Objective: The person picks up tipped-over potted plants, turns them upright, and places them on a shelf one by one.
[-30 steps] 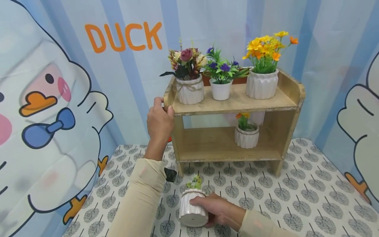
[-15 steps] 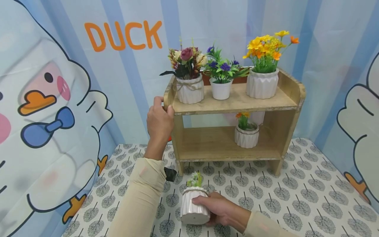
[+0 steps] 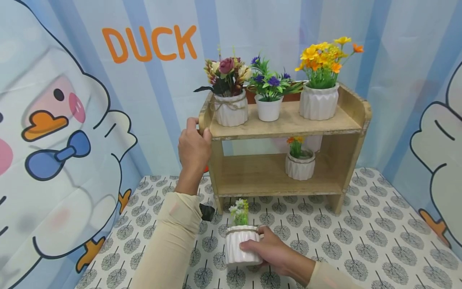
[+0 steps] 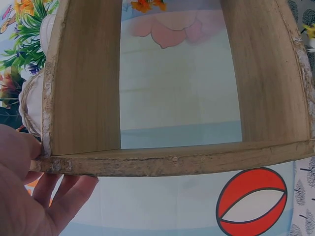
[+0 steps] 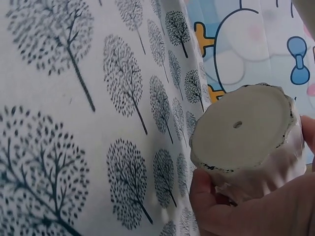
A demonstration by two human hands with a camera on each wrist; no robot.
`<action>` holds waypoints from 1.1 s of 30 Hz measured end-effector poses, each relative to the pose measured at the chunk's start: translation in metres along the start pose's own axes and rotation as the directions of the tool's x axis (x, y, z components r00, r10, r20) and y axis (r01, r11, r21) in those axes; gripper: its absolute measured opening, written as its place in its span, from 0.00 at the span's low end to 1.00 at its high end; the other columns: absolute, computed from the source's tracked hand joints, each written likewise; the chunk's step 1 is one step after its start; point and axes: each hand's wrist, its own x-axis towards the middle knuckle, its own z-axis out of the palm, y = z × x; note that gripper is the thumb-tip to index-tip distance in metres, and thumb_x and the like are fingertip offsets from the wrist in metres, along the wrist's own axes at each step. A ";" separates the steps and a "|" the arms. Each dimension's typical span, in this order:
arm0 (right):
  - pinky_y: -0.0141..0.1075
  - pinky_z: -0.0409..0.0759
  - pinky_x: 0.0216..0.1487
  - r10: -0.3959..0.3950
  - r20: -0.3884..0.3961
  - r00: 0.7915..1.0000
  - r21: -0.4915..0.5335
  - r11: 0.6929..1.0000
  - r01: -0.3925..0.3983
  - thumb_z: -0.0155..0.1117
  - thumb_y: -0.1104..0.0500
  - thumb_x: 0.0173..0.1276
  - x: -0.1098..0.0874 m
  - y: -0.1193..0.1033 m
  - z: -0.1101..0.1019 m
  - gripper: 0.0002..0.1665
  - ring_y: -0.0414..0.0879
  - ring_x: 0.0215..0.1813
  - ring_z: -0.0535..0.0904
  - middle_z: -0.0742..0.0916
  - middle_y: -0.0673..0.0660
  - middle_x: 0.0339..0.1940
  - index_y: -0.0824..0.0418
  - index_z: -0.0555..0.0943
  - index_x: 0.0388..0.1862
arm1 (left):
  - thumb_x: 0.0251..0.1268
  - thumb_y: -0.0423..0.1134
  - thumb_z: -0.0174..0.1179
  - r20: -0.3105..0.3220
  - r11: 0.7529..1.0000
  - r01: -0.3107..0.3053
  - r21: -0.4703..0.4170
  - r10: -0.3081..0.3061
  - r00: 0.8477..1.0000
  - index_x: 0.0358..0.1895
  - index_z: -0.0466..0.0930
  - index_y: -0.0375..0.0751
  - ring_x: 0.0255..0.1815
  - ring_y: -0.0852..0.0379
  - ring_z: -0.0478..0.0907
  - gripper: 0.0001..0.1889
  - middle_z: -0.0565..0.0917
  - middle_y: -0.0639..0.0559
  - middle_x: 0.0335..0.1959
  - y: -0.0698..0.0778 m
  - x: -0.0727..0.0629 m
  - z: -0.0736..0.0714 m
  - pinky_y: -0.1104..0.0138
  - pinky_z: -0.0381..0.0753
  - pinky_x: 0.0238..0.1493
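My right hand [image 3: 272,251] grips a white ribbed flowerpot [image 3: 238,245] from its right side, thumb across the front. Small white and yellow-green flowers [image 3: 240,210] rise from it, and twine circles its rim. The right wrist view shows the pot's flat base [image 5: 238,128] with a small central hole, held off the cloth. My left hand [image 3: 195,146] grips the upper left side panel of a two-tier wooden shelf [image 3: 281,188]. In the left wrist view, the left hand's thumb and fingers [image 4: 74,191] wrap the panel's edge.
On the top tier stand a rose pot [image 3: 232,112], a small purple-flowered pot [image 3: 269,110] and a yellow-flowered pot [image 3: 319,104]. The lower tier bears an orange-flowered pot [image 3: 300,167] toward the right. A tree-print cloth [image 3: 361,249] covers the table; duck-print curtains hang around it.
My right hand has raised the flowerpot slightly, moved it a little right and forward, and tipped it more upright, so its base no longer shows in the head view. My left hand stays on the shelf.
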 end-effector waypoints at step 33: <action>0.40 0.87 0.46 -0.323 -0.133 0.937 -0.200 0.935 0.294 0.78 0.58 0.55 0.015 -0.036 -0.031 0.47 0.51 0.51 0.83 0.77 0.64 0.60 0.59 0.64 0.71 | 0.74 0.43 0.54 -0.004 1.000 0.011 0.008 -0.011 1.000 0.59 0.74 0.45 0.41 0.39 0.82 0.15 0.85 0.39 0.40 -0.001 0.002 0.001 0.46 0.80 0.41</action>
